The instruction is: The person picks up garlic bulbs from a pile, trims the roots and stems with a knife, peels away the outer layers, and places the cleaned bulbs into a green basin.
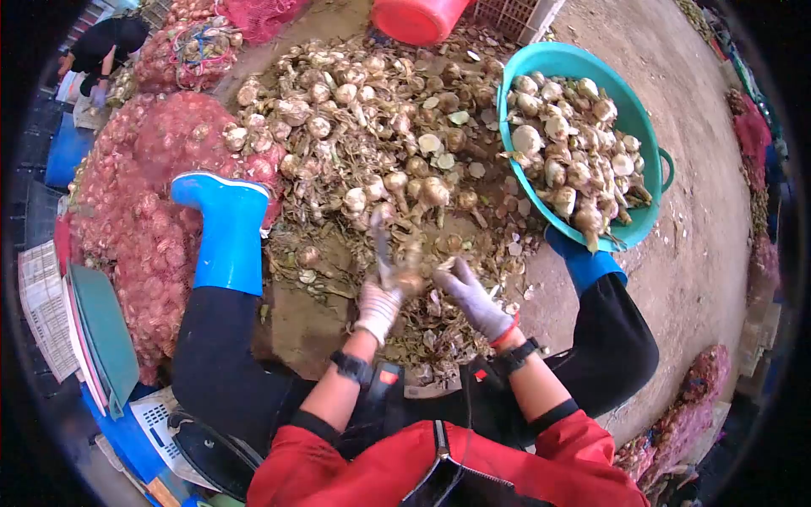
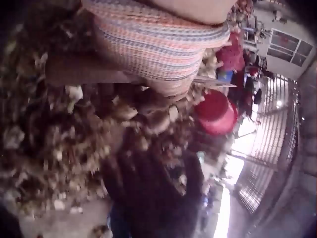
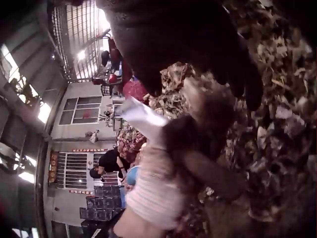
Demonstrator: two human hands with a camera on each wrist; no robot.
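Though illegible, a red tag (image 1: pixel 389 377); knife (image 1: pixel 381 243) in the left hand (image 1: pixel 379 306)

Orange-striped glove (image 2: pixel 148 44), blurred bulb (image 1: pixel 410 280) perhaps tan

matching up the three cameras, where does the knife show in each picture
Head: knife near centre, slightly left, blade upward.
Left wrist: blade right of centre, upper half.
Right wrist: bright blade just left of centre.
Shared landmark: striped glove on the left hand.
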